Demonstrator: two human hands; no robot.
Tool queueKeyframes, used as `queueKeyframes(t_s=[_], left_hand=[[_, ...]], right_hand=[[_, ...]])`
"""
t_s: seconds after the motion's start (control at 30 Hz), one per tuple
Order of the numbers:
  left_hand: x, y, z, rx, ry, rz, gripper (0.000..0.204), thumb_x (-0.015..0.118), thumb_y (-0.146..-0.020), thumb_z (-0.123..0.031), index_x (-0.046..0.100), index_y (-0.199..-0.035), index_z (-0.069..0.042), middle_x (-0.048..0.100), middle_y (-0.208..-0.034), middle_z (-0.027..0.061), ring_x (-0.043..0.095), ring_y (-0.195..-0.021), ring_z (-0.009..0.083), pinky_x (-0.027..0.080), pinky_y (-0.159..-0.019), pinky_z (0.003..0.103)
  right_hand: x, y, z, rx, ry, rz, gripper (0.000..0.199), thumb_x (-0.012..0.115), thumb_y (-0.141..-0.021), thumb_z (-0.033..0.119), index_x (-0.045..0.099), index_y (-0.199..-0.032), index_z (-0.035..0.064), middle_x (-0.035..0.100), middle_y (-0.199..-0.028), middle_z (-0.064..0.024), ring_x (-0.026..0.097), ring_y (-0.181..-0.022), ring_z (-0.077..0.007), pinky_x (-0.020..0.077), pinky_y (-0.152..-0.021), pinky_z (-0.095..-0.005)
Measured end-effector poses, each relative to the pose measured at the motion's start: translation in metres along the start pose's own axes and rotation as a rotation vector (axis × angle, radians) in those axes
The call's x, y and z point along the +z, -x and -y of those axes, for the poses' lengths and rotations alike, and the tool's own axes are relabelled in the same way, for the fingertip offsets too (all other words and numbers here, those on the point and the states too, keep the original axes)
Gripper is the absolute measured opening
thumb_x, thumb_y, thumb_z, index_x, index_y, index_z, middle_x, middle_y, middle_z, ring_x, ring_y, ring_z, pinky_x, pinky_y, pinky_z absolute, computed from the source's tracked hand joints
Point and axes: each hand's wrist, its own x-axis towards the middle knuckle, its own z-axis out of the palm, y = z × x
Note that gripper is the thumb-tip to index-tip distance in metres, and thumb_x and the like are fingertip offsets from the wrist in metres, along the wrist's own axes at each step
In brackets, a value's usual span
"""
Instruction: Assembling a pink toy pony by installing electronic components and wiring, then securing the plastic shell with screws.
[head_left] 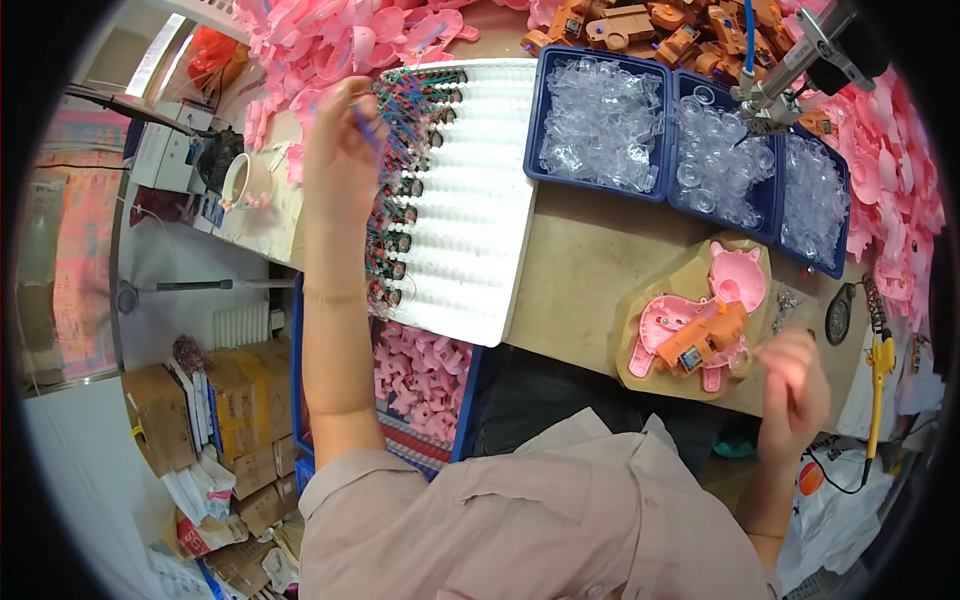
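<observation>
My left hand point(340, 140) is raised at the left edge of a white ridged foam tray point(480, 200), its fingers curled round thin blue wires point(367, 128). Along that edge lie several small round black parts point(402, 214) with bundled coloured wires. My right hand point(792, 385) is closed and slightly blurred, just right of a tan holding block point(632, 345); whatever its fingers pinch is hidden. Seated in the block is a pink animal-shaped plastic shell point(738, 275), with an orange gear housing point(703, 338) lying across its lower part. Small metal screws point(786, 306) lie beside the block.
Blue bins of clear plastic parts point(605, 125) stand behind the block. Pink shells point(340, 45) and orange housings point(620, 28) are heaped at the back. A yellow-handled tool point(880, 375) hangs right; a metal arm point(800, 65) overhangs the bins. Below the tray sits a crate of pink pieces point(425, 380).
</observation>
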Motion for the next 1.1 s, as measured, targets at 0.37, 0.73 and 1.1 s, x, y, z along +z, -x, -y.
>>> queueKeyframes(t_s=[0.37, 0.73, 1.1], left_hand=[[0.152, 0.115, 0.021, -0.636, 0.328, -0.018, 0.052, 0.048, -0.096, -0.008, 0.030, -0.144, -0.006, 0.045, -0.139, 0.0185, 0.052, -0.121, 0.0203, 0.042, -0.103, 0.031], [0.206, 0.132, 0.051, -0.487, 0.191, 0.107, 0.059, 0.041, -0.098, -0.005, 0.015, -0.150, -0.011, 0.042, -0.141, 0.0196, 0.045, -0.128, 0.0228, 0.038, -0.106, 0.034], [0.194, 0.123, 0.048, -0.446, -0.404, 0.366, 0.028, 0.052, -0.094, -0.002, 0.057, -0.120, 0.005, 0.065, -0.110, 0.0125, 0.060, -0.105, 0.0172, 0.044, -0.094, 0.028]], right_hand=[[0.029, -0.023, 0.046, 0.276, -0.278, 0.231, 0.013, 0.064, -0.077, -0.003, 0.064, -0.090, -0.0005, 0.064, -0.083, -0.0098, 0.061, -0.075, -0.0199, 0.0474, -0.066, -0.0294], [-0.006, -0.039, 0.048, -0.029, 0.260, -0.042, 0.024, 0.075, -0.070, 0.005, 0.065, -0.093, 0.0044, 0.060, -0.085, -0.0073, 0.058, -0.084, -0.0252, 0.0464, -0.075, -0.0350], [0.001, -0.063, 0.025, 0.000, -0.047, 0.194, 0.011, 0.067, -0.078, 0.002, 0.063, -0.089, 0.0020, 0.061, -0.089, -0.0088, 0.059, -0.086, -0.0228, 0.0459, -0.075, -0.0316]])
